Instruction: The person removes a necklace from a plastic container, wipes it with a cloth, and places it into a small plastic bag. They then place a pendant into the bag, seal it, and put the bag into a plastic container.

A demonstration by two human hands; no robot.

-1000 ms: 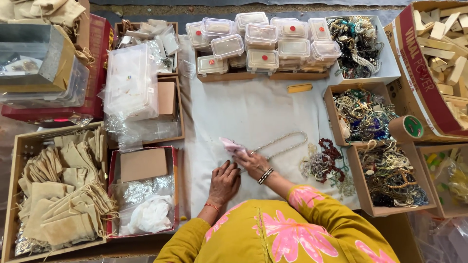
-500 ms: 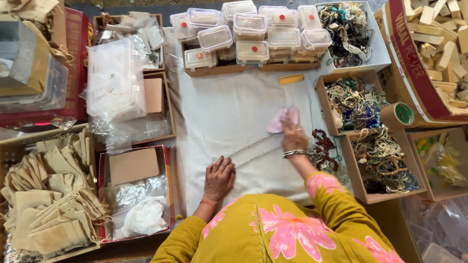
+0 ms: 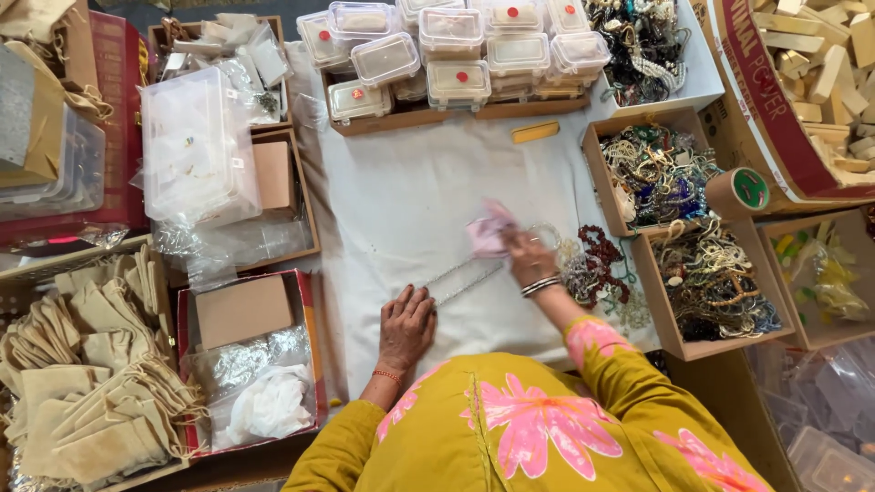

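left hand [image 3: 406, 326]: i see it flat, palm down, fingers spread on the white cloth [image 3: 401, 191], pinning the near end of the silver chain [image 3: 458, 278]. grips nothing.
right hand [image 3: 526, 257]: closed on a small pink cloth [image 3: 489, 228], pressed onto the chain's far-right stretch. bangles on the wrist.
hands: apart, left one nearer, right one farther and to the right.
silver chain: lies in a slanted line on the white cloth, from the left hand's fingertips up to the pink cloth. doubled strand, i think; can't tell for sure.
right of the right hand: loose heap of bead necklaces [image 3: 597, 264] on the cloth, dark red beads among them, just beside the wrist.
far right: two cardboard boxes [image 3: 679, 339] full of tangled necklaces, a tape roll [image 3: 737, 191] between them.
far side: clear lidded plastic boxes [image 3: 453, 46] stacked in a tray, a yellow bar [image 3: 535, 132] just in front.
left: beige drawstring pouches [image 3: 82, 364], clear plastic bags [image 3: 191, 155], a brown card box [image 3: 241, 310].
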